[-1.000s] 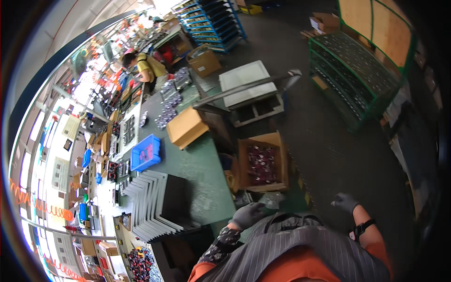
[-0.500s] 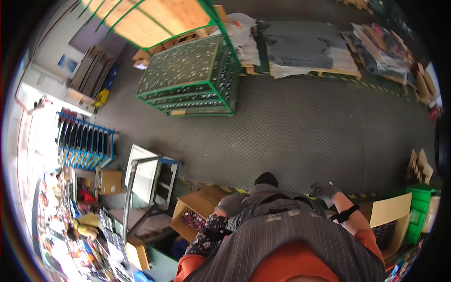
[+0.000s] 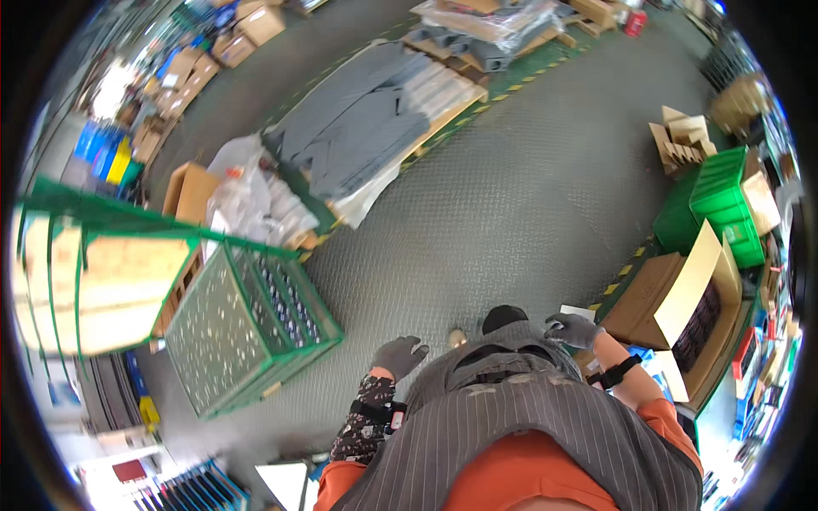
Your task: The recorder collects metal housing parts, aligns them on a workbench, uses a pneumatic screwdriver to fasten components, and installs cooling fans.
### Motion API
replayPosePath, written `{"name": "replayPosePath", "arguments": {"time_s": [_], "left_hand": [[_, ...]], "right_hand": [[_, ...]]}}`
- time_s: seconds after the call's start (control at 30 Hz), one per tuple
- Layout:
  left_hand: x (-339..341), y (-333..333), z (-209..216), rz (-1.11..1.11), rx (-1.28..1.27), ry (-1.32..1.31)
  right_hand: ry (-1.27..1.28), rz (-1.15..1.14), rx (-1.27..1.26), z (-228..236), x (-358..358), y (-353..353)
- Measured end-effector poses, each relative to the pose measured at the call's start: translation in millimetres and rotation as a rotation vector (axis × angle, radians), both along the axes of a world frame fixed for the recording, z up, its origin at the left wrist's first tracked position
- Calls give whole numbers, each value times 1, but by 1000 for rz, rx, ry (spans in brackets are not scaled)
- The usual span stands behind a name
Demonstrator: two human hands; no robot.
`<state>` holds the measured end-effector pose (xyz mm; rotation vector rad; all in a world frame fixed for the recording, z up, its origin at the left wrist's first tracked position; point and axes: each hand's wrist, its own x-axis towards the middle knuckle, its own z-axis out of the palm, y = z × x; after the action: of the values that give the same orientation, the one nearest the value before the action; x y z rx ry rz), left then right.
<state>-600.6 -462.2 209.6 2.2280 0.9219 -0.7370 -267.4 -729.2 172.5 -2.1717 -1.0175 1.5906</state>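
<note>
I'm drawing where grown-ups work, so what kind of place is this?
Probably a factory or workshop: there's a green metal rack, a low pile of flat grey pieces, and yellow-striped lines along the textured floor.

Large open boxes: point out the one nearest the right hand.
The box right of the right hand, dark contents showing; others, like the flared box beyond the green crate, stand farther off.

My left hand (image 3: 399,358) and right hand (image 3: 573,330) are gloved grey, my apron (image 3: 528,407) is dark with pale pinstripes, my left sleeve (image 3: 361,433) black with pale flowers, my shirt (image 3: 528,473) orange
</note>
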Motion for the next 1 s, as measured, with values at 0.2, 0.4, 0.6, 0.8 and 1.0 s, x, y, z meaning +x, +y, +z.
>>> {"name": "replayPosePath", "arguments": {"time_s": [0.2,0.4,0.6,0.8,1.0], "left_hand": [[144,122,-31,-60,-67,-140],[218,199,-65,199,-92,-60],[238,255,-91,663,-164,-71],[283,335,-124,821,-234,172],[398,458,-145,850,-195,-79]], "right_hand": [[-130,35,-276,-22,106,41],[-254,144,-232,-34,266,186],[-278,391,-88,-17,408,408],[-247,453,22,1,484,588],[-208,593,-207,6,565,688]]}}
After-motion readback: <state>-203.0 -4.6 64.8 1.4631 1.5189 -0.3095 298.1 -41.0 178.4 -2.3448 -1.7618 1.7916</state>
